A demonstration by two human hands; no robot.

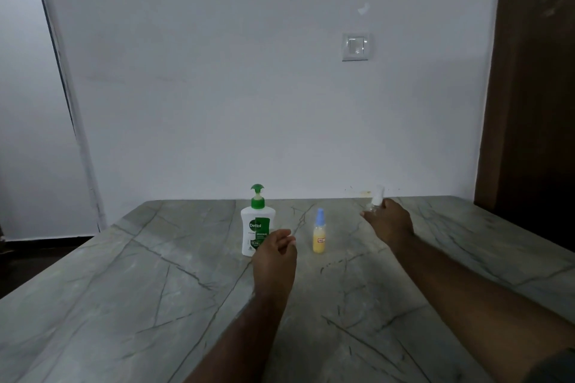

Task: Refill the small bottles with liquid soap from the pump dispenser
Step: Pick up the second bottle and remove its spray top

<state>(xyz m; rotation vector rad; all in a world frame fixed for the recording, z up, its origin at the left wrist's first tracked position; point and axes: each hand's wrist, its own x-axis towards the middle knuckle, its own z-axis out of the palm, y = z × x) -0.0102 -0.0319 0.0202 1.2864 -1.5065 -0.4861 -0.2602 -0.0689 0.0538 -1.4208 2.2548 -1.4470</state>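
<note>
Both bare forearms reached forward. The left hand [275, 247] hovered with fingers loosely curled, holding nothing. The right hand [390, 221], farther out, gripped a small blurred bottle [376, 198] in curled fingers.

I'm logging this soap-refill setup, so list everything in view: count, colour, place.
pump dispenser: 1, white with green pump, upright at table centre
yellow small bottle: 1, yellow with blue cap, upright right of the dispenser
clear small bottle: 1, clear, blurred, far right of the yellow one
table: 1, grey, veined, foreground
wall switch: 1, white, wall at upper right
left hand: 1, holds nothing, before the dispenser
right hand: 1, grips the clear small bottle
</note>
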